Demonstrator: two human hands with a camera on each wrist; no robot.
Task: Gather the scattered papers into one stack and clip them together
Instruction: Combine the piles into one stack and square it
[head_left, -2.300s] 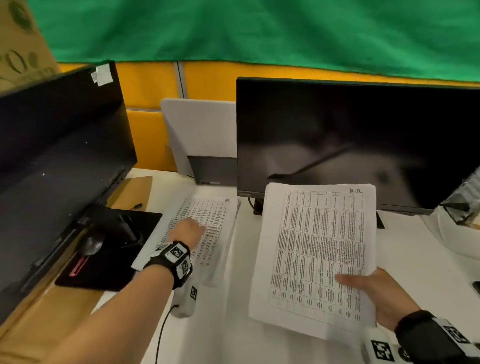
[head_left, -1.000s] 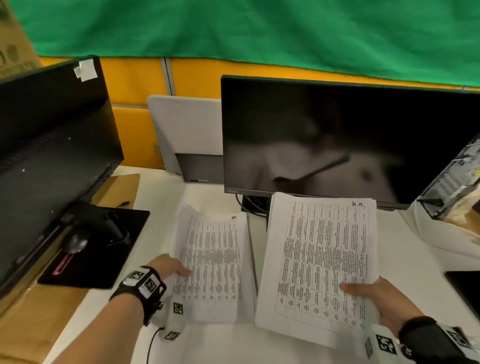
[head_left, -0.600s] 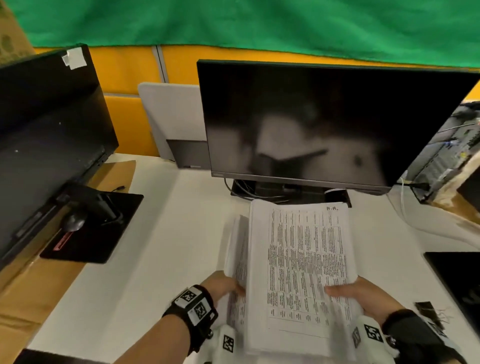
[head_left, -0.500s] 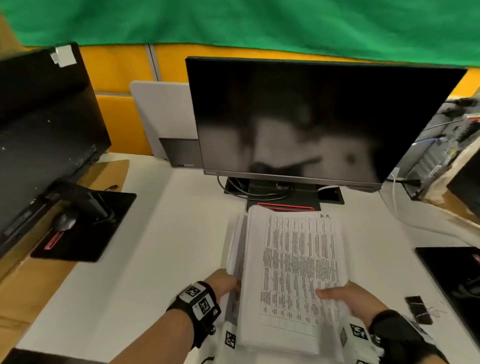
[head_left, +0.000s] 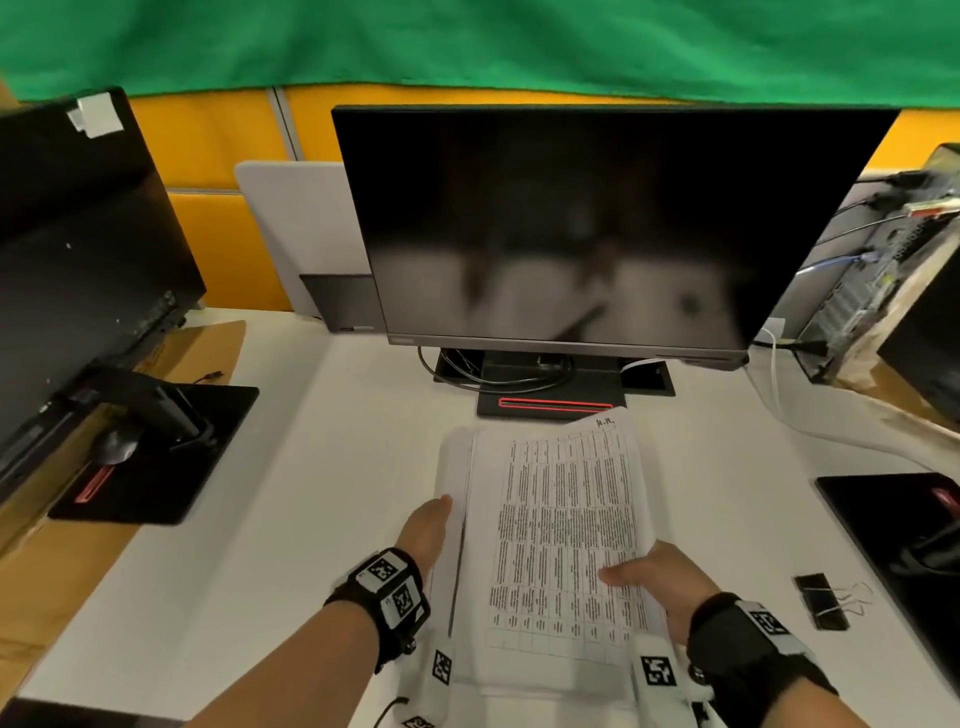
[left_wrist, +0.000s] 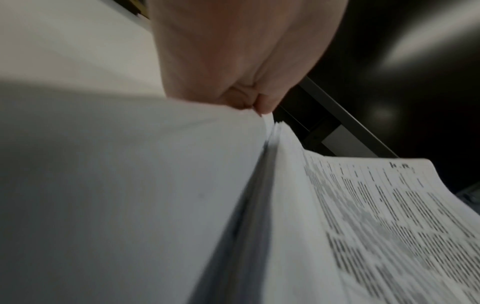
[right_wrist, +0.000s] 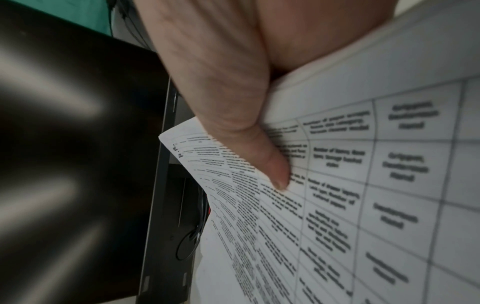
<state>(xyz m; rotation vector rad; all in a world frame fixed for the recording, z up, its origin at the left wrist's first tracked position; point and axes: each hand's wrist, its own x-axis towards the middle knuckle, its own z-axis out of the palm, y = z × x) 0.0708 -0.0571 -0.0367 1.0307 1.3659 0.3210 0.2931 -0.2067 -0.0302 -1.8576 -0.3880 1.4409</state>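
Paper, thin and floppy: the stack (head_left: 561, 545) is sagging, the right hand (head_left: 657, 582) pinching its edge, the left hand (head_left: 428, 530) gripping the other side.

The head view is evenly and brightly lit from overhead; the white desk (head_left: 332, 467) shows only soft, faint shadows. The dark monitor (head_left: 571, 223) carries hazy pale reflections. Wide-angle distortion bows straight edges near the frame borders, and the whole picture is slightly soft. Both wrist views are dimmer and greyer. In the left wrist view the papers (left_wrist: 376, 216) are smeared by blur, their print unreadable, with a dark shadow along the stack's edge. In the right wrist view the near print is soft, and streaks of glare cross the black screen (right_wrist: 64, 144).
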